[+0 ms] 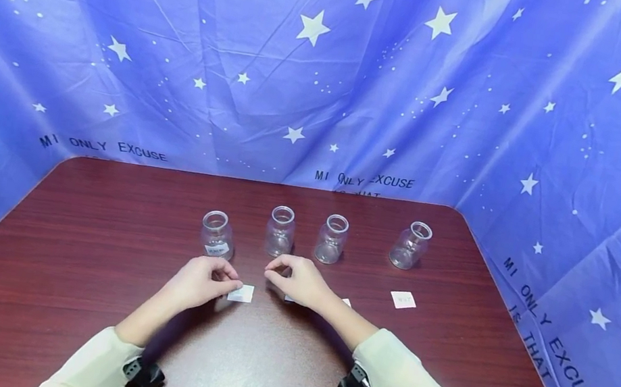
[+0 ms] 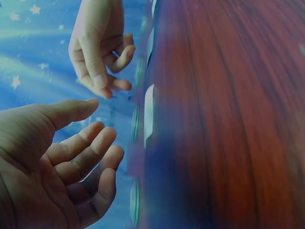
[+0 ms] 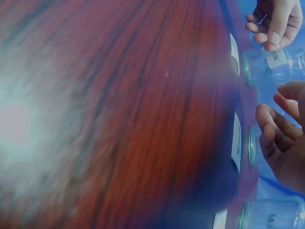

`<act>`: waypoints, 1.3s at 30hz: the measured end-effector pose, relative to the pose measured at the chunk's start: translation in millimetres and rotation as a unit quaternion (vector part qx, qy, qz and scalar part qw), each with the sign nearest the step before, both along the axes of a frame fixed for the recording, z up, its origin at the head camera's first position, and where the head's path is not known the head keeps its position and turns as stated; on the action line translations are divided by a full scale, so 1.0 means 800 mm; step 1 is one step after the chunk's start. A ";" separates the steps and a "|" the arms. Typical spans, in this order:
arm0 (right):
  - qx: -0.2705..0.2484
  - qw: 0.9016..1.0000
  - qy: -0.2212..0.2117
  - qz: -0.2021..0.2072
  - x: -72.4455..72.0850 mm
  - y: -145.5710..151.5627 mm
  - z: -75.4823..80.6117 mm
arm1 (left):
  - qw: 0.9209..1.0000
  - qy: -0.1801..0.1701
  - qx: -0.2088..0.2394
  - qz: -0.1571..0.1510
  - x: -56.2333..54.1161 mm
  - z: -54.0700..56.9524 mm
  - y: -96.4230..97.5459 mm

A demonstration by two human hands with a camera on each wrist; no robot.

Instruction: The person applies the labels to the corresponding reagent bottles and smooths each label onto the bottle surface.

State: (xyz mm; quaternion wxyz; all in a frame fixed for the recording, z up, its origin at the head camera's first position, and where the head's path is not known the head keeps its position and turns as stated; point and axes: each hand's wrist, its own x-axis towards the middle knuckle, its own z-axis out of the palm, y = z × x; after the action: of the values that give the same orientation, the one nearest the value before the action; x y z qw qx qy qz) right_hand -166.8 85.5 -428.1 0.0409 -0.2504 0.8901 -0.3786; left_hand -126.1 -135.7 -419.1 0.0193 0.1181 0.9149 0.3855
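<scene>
My left hand (image 1: 204, 284) hovers at the left edge of a small white paper label (image 1: 241, 293), its thumb and fingers apart with nothing between them in the left wrist view. Just behind that hand stands a clear glass jar (image 1: 215, 232) bearing a white printed label (image 1: 218, 250) on its front. To the right, my right hand (image 1: 298, 282) is held over the table, fingers loosely bent and holding nothing. It partly covers another paper label (image 1: 289, 299), in front of a second glass jar (image 1: 280, 233).
Further right stand two more glass jars, a third jar (image 1: 331, 239) and a far-right jar (image 1: 410, 246). Paper labels lie in front of them: one label (image 1: 347, 302) partly behind the right forearm, another label (image 1: 404, 299) fully visible. A starry blue curtain (image 1: 304, 83) surrounds the dark red table (image 1: 54, 287).
</scene>
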 end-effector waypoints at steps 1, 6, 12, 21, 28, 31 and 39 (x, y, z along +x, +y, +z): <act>0.002 1.000 0.001 -0.002 0.001 0.003 -0.001 | 1.000 0.003 0.000 -0.006 0.000 0.000 0.005; -0.003 1.000 -0.005 -0.008 0.004 0.020 -0.002 | 1.000 0.005 -0.005 -0.024 -0.004 0.001 0.024; -0.019 1.000 -0.012 -0.007 0.007 0.037 -0.003 | 0.999 0.011 -0.016 -0.033 -0.009 0.001 0.040; -0.005 1.000 -0.019 -0.012 0.011 0.063 0.001 | 0.998 0.011 -0.035 -0.051 -0.016 -0.003 0.062; 0.082 0.994 0.073 -0.011 0.014 0.080 -0.003 | 0.994 0.026 -0.060 -0.086 -0.018 -0.008 0.083; 0.121 0.989 0.084 -0.013 0.016 0.083 -0.003 | 0.994 0.017 -0.059 -0.090 -0.019 -0.007 0.089; 0.172 0.982 0.080 -0.015 0.020 0.085 -0.004 | 0.993 0.003 -0.071 -0.092 -0.022 -0.008 0.095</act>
State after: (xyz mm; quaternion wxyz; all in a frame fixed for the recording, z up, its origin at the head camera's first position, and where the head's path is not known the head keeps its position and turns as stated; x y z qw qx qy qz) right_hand -150.5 153.8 -431.3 0.0060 -0.2559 0.9459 -0.1992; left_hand -143.9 -59.4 -425.3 0.0600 0.2010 0.9253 0.3160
